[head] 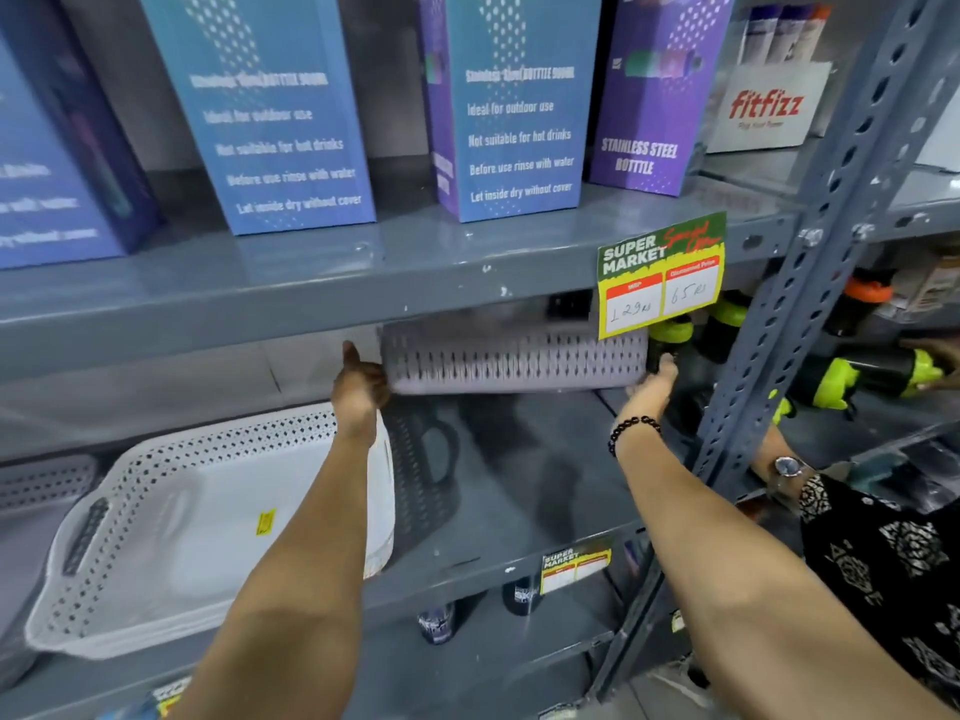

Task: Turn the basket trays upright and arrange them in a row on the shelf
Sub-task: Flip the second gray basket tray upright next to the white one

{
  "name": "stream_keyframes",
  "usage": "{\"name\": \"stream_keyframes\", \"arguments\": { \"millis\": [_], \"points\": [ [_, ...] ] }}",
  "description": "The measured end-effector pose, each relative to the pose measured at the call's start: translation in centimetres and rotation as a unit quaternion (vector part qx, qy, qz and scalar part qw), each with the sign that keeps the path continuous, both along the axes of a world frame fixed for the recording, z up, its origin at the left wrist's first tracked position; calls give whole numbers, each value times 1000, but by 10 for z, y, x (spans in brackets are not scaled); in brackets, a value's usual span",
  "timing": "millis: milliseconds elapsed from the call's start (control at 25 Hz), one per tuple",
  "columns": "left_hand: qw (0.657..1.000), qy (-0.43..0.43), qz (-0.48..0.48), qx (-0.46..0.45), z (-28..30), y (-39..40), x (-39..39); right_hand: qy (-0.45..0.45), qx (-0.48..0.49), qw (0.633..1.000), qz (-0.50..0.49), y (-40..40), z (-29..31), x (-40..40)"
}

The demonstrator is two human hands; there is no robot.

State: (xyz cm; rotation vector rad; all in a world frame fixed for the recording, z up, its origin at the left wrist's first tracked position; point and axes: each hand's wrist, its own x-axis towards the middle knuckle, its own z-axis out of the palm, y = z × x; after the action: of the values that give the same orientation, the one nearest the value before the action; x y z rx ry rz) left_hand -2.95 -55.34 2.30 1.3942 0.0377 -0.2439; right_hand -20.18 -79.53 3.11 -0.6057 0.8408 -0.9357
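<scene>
You have the lilac tray (514,363) lifted off the grey shelf (519,491), held in the air under the shelf board above, near the back. It is tipped so that its perforated long wall faces you; whether its opening points away or down cannot be told. Your left hand (361,384) grips its left end, thumb up along the corner. Your right hand (652,379) grasps its right end, fingers wrapped behind the edge, a black bead bracelet (635,431) on that wrist.

Below and to the left, the white tray (208,522) sits upright on the same shelf, its front corner hanging a little over the shelf's edge, a yellow sticker (265,522) on its floor. Your left forearm crosses over its right side. Behind it, a dark grey tray (423,470) lies on the shelf, partly hidden by your arm. At the far left another pale tray (44,480) shows only its perforated wall.

A price tag (661,275) hangs from the upper board, just above the lilac tray's right end. To the right of that end stand black bottles (727,324) with yellow-green caps. On the board above stand blue and purple boxes (511,106). At the far right another person's arm, with a wristwatch (788,467), reaches into the next bay.
</scene>
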Motion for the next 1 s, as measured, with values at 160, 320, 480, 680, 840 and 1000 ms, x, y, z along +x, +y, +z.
{"name": "stream_keyframes", "arguments": {
  "millis": [160,320,480,680,840,1000],
  "points": [
    [990,16,-27,135,-15,25,-10,21,23,998,50,9,-23,-16],
    [948,-37,-31,313,-16,25,-19,37,23,998,43,2,-25,-26],
    [885,-83,-23,458,-14,14,-51,93,31,995,20,-3,-25,-38],
    [874,-128,-12,469,-32,14,-63,302,-42,948,86,-8,-36,-44],
    [843,-193,-45,500,-37,7,-69,431,-164,873,162,-10,-38,-45],
    [864,-175,-11,472,-38,4,-73,481,-213,832,174,-12,-44,-39]
  ]
}}
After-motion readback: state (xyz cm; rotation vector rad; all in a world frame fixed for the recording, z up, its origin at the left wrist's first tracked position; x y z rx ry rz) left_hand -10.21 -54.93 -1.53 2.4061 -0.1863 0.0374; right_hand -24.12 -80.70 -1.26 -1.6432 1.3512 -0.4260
